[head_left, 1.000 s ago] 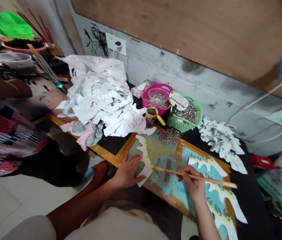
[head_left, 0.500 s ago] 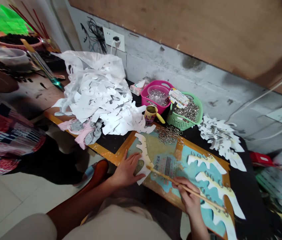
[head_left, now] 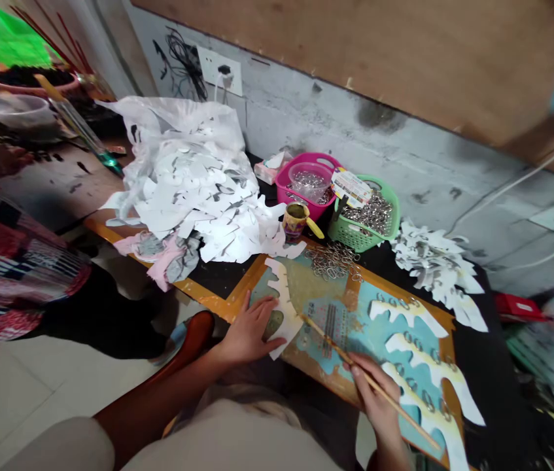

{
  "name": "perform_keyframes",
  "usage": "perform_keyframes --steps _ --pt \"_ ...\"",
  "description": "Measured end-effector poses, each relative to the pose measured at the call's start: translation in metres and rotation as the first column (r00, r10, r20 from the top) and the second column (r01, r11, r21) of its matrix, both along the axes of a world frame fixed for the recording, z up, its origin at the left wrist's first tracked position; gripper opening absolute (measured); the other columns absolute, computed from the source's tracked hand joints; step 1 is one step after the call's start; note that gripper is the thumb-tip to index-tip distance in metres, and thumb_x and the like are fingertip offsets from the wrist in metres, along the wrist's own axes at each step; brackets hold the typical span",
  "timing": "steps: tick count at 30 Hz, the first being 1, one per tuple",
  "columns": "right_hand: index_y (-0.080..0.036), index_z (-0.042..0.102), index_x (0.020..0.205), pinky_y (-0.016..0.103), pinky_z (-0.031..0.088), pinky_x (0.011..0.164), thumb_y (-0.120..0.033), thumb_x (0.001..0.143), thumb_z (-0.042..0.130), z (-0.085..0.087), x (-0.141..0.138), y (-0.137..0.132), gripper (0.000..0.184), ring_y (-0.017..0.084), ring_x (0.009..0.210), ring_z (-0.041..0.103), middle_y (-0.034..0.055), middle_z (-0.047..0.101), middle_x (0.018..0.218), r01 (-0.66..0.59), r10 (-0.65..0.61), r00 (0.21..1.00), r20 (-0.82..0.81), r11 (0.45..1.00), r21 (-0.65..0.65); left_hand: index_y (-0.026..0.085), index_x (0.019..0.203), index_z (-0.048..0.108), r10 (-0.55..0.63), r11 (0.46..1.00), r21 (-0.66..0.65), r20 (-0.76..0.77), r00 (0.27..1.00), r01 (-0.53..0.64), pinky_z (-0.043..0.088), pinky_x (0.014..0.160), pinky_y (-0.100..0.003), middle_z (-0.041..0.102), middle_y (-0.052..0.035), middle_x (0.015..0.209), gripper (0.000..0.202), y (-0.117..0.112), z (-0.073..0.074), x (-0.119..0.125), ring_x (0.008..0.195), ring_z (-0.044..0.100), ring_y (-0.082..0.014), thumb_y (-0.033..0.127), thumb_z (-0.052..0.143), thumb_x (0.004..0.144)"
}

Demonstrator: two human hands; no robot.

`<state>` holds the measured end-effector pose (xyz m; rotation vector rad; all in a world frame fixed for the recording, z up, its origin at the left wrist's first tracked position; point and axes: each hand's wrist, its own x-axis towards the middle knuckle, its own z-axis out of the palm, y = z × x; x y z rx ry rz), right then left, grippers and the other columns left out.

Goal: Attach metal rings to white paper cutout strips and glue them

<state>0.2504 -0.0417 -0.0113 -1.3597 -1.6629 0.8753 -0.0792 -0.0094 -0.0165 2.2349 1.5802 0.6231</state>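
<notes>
My left hand (head_left: 250, 331) lies flat with spread fingers on a white scalloped cutout (head_left: 282, 281), pressing it to the board (head_left: 301, 361). In my right hand (head_left: 375, 391) is a long, thin wooden brush (head_left: 340, 351), gripped partway along its handle. The brush tip meets the cutout's right edge. Right of it lie three similar yellow-tinted cutouts, an upper one (head_left: 407, 313), a middle one (head_left: 446, 374) and a lower one (head_left: 431, 418), with metal rings along their edges. Loose metal rings (head_left: 334, 261) are heaped at the board's far edge.
Behind stand a cup (head_left: 295, 226) with a yellow handle, a pink basket (head_left: 284, 186) and a green basket (head_left: 350, 239) of metal pieces. White cutouts (head_left: 198, 190) fill a plastic bag at left; another pile (head_left: 436, 268) lies right. A person (head_left: 16, 261) is at far left.
The brush tip has shifted from on the cutout to its right edge, and its handle end has swung down. My right hand has moved slightly right and down. My left hand stays in place.
</notes>
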Motion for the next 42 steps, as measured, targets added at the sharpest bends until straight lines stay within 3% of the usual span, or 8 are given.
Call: perform_keyframes --steps 2,5,10,23,27,32,37,42 --pt "-0.023 0.075 0.100 0.030 0.063 0.069 -0.029 0.089 0.063 0.002 0.004 -0.001 0.017 0.023 0.077 0.075 0.0061 0.078 0.091 0.022 -0.023 1.000 -0.016 1.000 -0.007 0.014 0.137 0.040 0.001 1.000 0.003 0.002 1.000 -0.001 0.003 0.120 -0.064 0.058 -0.0169 0.136 0.071 0.000 -0.001 0.000 0.134 0.048 -0.0341 0.051 0.068 0.082" --pt "-0.023 0.077 0.095 0.030 0.062 0.069 -0.030 0.088 0.064 0.011 0.003 0.000 0.016 0.023 0.075 0.075 0.0058 0.078 0.088 -0.058 0.058 0.998 0.019 0.998 -0.026 0.015 0.138 0.041 0.002 1.000 0.011 0.007 1.000 -0.002 0.005 0.120 -0.066 0.058 -0.0168 0.136 0.072 -0.001 -0.003 -0.001 0.133 0.048 -0.0346 0.051 0.067 0.082" --pt "-0.022 0.077 0.092 0.028 0.061 0.063 -0.032 0.088 0.063 0.026 -0.004 0.006 0.017 0.021 0.067 0.074 0.0044 0.077 0.078 -0.023 0.023 0.999 0.028 1.000 -0.005 0.015 0.138 0.041 0.001 1.000 0.021 0.012 1.000 -0.001 0.009 0.119 -0.066 0.059 -0.0167 0.135 0.072 0.000 -0.003 -0.001 0.132 0.049 -0.0352 0.051 0.068 0.082" --pt "-0.021 0.075 0.087 0.024 0.058 0.058 -0.031 0.090 0.060 0.036 -0.011 0.010 0.018 0.019 0.061 0.072 0.0027 0.076 0.070 0.031 -0.032 0.997 0.074 0.999 0.016 0.016 0.138 0.040 0.004 1.000 0.010 0.017 1.000 -0.004 0.010 0.119 -0.067 0.059 -0.0164 0.135 0.072 0.000 -0.004 -0.001 0.131 0.050 -0.0354 0.051 0.068 0.081" --pt "-0.021 0.076 0.085 0.026 0.057 0.059 -0.033 0.091 0.057 0.040 -0.010 0.010 0.023 0.020 0.061 0.071 0.0027 0.074 0.067 -0.053 0.055 0.998 0.044 0.998 -0.026 0.015 0.138 0.040 0.006 1.000 0.004 0.013 1.000 -0.007 0.011 0.118 -0.067 0.059 -0.0168 0.136 0.073 0.000 -0.003 -0.001 0.131 0.050 -0.0356 0.051 0.069 0.081" --pt "-0.021 0.076 0.085 0.026 0.056 0.056 -0.033 0.090 0.058 0.045 -0.015 0.014 0.022 0.019 0.058 0.070 0.0020 0.073 0.064 -0.044 0.044 0.999 -0.015 0.999 -0.032 0.015 0.138 0.039 0.000 1.000 0.004 0.007 1.000 0.000 0.008 0.119 -0.066 0.057 -0.0168 0.137 0.072 0.000 -0.002 -0.001 0.133 0.048 -0.0352 0.051 0.068 0.082" --pt "-0.022 0.075 0.088 0.027 0.057 0.056 -0.034 0.091 0.059 0.043 -0.029 0.035 0.021 0.019 0.059 0.070 0.0026 0.073 0.065 -0.050 0.046 0.993 -0.110 0.998 -0.037 0.015 0.137 0.040 -0.001 1.000 -0.017 0.006 1.000 0.001 0.009 0.118 -0.067 0.055 -0.0178 0.139 0.071 0.000 -0.004 -0.001 0.134 0.047 -0.0352 0.053 0.067 0.083" --pt "-0.022 0.076 0.089 0.028 0.058 0.057 -0.037 0.089 0.061 0.038 -0.061 0.077 0.021 0.019 0.061 0.071 0.0050 0.075 0.072 -0.134 0.131 0.989 -0.071 0.990 -0.038 0.015 0.138 0.039 0.004 1.000 -0.015 0.020 1.000 -0.003 0.006 0.119 -0.065 0.056 -0.0173 0.139 0.072 -0.002 -0.006 -0.001 0.134 0.047 -0.0343 0.052 0.067 0.083"
